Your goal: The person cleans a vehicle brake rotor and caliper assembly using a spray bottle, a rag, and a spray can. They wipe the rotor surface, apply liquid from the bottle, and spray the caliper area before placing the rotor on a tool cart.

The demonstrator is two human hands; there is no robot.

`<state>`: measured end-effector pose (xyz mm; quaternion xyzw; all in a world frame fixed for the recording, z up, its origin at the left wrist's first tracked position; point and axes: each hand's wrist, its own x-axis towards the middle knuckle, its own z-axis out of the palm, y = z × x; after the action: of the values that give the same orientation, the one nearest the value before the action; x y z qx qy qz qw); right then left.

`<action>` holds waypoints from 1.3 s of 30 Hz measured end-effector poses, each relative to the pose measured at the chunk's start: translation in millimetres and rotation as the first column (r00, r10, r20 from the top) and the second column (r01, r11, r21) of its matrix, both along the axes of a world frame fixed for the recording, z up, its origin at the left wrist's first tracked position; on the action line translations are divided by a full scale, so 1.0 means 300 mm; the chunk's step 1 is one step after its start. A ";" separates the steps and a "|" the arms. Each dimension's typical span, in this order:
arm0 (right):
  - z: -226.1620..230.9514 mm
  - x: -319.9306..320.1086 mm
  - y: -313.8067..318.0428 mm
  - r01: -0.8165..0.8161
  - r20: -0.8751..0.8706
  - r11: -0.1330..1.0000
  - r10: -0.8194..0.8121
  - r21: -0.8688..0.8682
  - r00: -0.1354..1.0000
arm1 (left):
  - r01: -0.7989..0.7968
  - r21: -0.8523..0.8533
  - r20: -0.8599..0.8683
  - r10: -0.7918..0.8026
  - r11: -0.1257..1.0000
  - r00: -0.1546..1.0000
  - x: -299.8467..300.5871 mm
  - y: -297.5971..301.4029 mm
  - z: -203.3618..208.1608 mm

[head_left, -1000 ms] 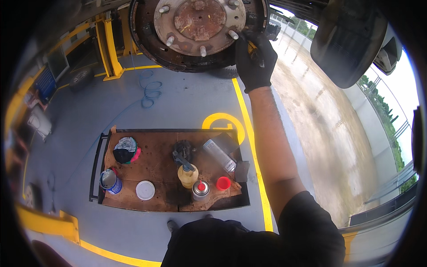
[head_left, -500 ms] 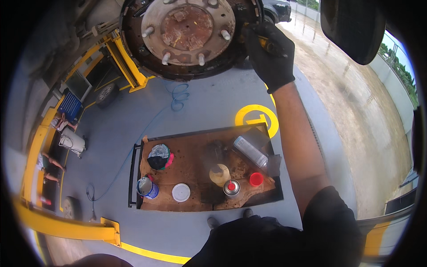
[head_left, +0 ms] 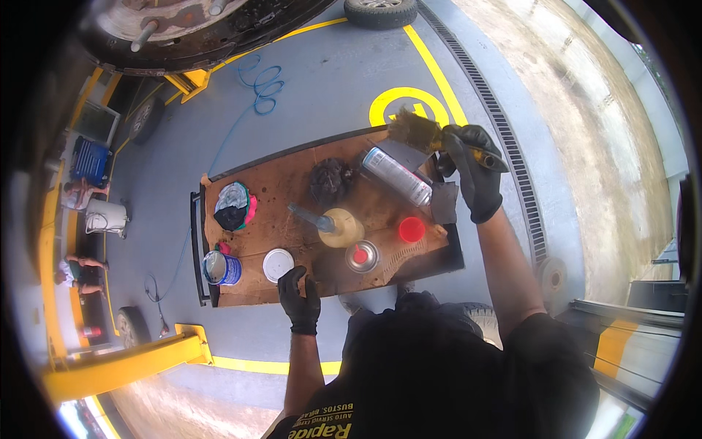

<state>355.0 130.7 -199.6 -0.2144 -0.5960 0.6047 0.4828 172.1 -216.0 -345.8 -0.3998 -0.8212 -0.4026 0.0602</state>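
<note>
My right hand (head_left: 472,164), in a black glove, grips a brush (head_left: 417,134) by its yellow handle, its dark bristles pointing left above the cart's far right corner. My left hand (head_left: 298,300), also gloved, hovers at the near edge of the cardboard-covered cart (head_left: 274,172), fingers apart and holding nothing. Just beyond it lies a round white lid (head_left: 278,265). An opened blue tin (head_left: 223,269) stands left of that. Nearby are a yellowish spray bottle (head_left: 342,228), an upright aerosol can (head_left: 363,257), a red cap (head_left: 412,230) and a white aerosol can (head_left: 397,177) on its side.
A raised wheel hub (head_left: 197,44) overhangs the upper left. Bundled cloths (head_left: 234,205) and a black crumpled bundle (head_left: 330,181) sit on the cart. Beyond are a blue hose (head_left: 265,91), a tyre (head_left: 380,11), a floor drain (head_left: 504,132) and yellow lift arms (head_left: 131,358). Two people are far left.
My right hand has come down from the wheel hub to above the cart, with the brush now plain in it. My left hand has come into view. The view has tipped downward.
</note>
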 end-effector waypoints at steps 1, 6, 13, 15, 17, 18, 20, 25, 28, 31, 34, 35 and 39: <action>-0.135 0.043 -0.012 -0.037 0.052 0.997 0.041 -0.072 0.998 | -0.019 -0.022 0.001 0.019 1.000 1.000 0.007 0.005 -0.047; -0.450 0.223 -0.224 -0.095 0.425 0.953 0.217 -0.289 0.879 | -0.125 -0.146 -0.017 0.124 0.981 0.992 0.045 0.022 -0.206; -0.512 0.349 -0.265 -0.468 0.654 0.879 0.302 0.091 0.693 | -0.119 -0.324 -0.229 0.045 0.939 0.972 0.037 0.077 -0.193; -0.437 0.400 -0.231 -0.393 0.730 0.910 0.180 0.131 0.660 | -0.104 -0.381 -0.348 -0.039 0.919 0.937 0.036 0.076 -0.181; -0.435 0.455 -0.150 -0.233 0.762 0.968 0.083 0.091 0.642 | -0.110 -0.357 -0.350 -0.024 0.928 0.936 0.024 0.064 -0.209; -0.434 0.449 -0.109 -0.122 0.760 0.985 -0.015 0.124 0.650 | -0.121 -0.345 -0.352 -0.009 0.931 0.936 0.028 0.055 -0.233; -0.442 0.388 -0.024 -0.045 0.704 0.991 -0.055 0.123 0.708 | -0.117 -0.449 -0.368 -0.064 0.886 0.928 0.034 0.055 -0.246; -0.369 0.088 0.010 -0.238 0.668 0.917 -0.040 0.320 0.743 | -0.150 -0.470 -0.236 0.040 0.870 0.971 0.036 0.065 -0.218; -0.409 -0.020 -0.023 -0.333 0.664 0.760 -0.168 0.558 0.729 | -0.100 -0.286 -0.112 0.070 0.953 0.991 0.036 0.089 -0.182; -0.413 -0.039 -0.087 -0.436 0.645 0.754 0.023 0.490 0.764 | -0.061 -0.142 -0.072 0.051 0.988 0.996 -0.002 0.108 -0.149; -0.461 0.010 -0.190 -0.564 0.488 0.740 0.363 0.367 0.794 | 0.030 0.020 0.076 -0.031 0.999 0.997 -0.019 0.166 -0.076; -0.464 0.011 -0.240 -0.560 0.505 0.704 0.324 0.437 0.800 | 0.079 0.039 0.170 -0.084 0.996 0.982 -0.026 0.214 0.007; -0.431 0.016 -0.410 -0.458 0.477 0.634 0.156 0.624 0.865 | 0.294 0.329 0.652 -0.441 0.897 0.617 -0.021 0.274 0.187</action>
<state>359.9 7.6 -328.8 -0.0135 -0.8932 0.3435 0.2900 165.8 -133.8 -289.6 -0.3652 -0.6371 -0.6048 -0.3082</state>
